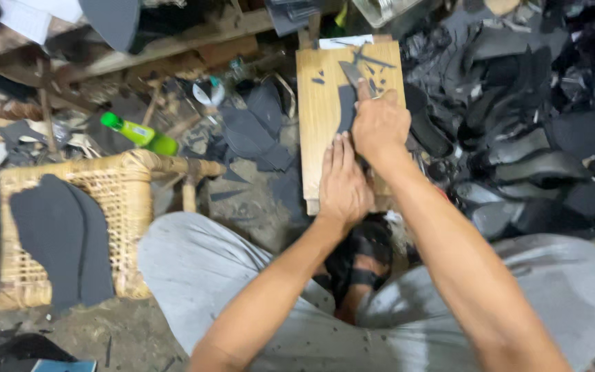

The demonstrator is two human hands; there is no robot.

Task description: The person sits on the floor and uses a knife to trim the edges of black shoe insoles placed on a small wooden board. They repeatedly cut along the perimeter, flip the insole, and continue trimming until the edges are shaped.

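Grey trousers (242,275) fill the bottom of the view, with both bare forearms reaching forward over the knees to a wooden board (321,138) propped on the floor. On it, the left hand (342,182) lies flat with fingers spread, pressing a dark sheet piece (346,109) against the wood. Just above, the right hand (379,125) is curled tight around a knife (351,71), whose blade points up the board beside the sheet. Left of the board stands a wicker stool (115,182) carrying dark cut-outs (63,238), with a green bottle (139,133) behind it. A heap of black offcuts (531,124) lies to the right.
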